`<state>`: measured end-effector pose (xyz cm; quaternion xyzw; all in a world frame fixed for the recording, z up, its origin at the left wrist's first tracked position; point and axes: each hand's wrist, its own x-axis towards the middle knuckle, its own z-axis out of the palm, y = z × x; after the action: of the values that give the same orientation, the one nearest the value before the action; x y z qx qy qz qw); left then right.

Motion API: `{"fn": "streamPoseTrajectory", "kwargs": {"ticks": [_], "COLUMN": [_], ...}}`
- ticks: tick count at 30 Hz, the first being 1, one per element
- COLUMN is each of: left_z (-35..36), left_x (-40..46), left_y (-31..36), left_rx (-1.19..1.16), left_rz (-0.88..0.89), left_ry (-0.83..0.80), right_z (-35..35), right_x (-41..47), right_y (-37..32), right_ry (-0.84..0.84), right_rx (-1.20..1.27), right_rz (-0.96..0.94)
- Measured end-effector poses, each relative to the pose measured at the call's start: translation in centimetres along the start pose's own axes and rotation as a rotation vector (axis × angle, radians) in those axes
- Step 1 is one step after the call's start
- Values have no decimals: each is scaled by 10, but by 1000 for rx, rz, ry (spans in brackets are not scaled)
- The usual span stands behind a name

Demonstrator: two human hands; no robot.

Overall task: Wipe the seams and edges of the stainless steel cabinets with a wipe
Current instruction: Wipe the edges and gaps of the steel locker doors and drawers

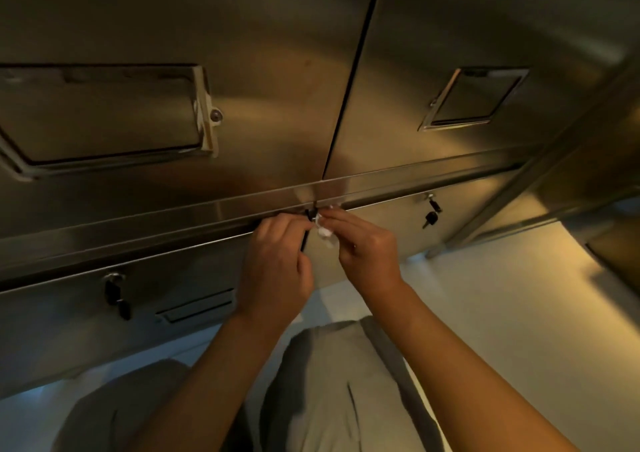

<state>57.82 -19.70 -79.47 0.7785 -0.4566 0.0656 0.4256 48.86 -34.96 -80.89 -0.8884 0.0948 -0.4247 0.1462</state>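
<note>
Wipe (325, 231), a small crumpled white wad, sits right at the crossing where the dark vertical seam (353, 70) between the upper doors meets the horizontal rail (214, 209), with most of the wad hanging just under the rail's lower edge. Right hand (367, 247) pinches it between curled fingertips and thumb, from the right and slightly below. Left hand (277, 261) closes in from the other side, fingers curled toward the same spot; whether it also pinches the wipe or only steadies beside it I cannot tell. Both hands are about equally near, nearly touching across the lower seam (304, 233), which continues down between them. That seam's long axis runs away from the grip downward, the rail's edge left and right, so the next stroke likely follows one of those lines. Keys (431, 214) hang to the right, more keys (116, 294) lower left.
</note>
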Motion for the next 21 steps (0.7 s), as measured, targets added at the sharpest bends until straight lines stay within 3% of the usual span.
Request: {"fn": "streamPoseTrajectory", "kwargs": {"ticks": [11,21], "left_z": [10,21], "left_x": [-6,-5], "left_y": [-11,-4], "left_rx": [122,122], "left_rz": [80,-4], "left_ry": [-7,27], "right_z": [-14,-12], "right_x": [7,6], "right_y": [1,2], "right_ry": [-39,1], "right_rx": [-94,-89], "right_rz": [70,75]}}
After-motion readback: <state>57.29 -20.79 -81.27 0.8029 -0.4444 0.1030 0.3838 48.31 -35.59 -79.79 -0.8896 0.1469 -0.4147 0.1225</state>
